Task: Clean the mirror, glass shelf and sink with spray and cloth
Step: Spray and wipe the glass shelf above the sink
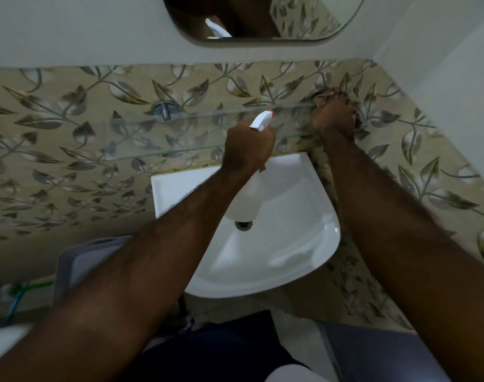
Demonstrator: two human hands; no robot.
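Glass shelf on the far tiled wall, above the white sink and below the mirror; left hand clamped on the bottle, right hand bunched at the shelf's right bracket, cloth not discernible, grip on it cannot be told. Risks: hard pressure at the bracket could strain the glass; stray spray could streak tiles. Contents: bottle's liquid level unclear; sink basin empty, drain open.

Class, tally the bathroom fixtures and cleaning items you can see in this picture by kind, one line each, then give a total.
Rounded wall mirror: 1
Clear glass shelf: 1
Chrome shelf brackets: 2, the right one partly behind the right hand
White ceramic sink: 1
White spray bottle, in the left hand: 1
Total: 6
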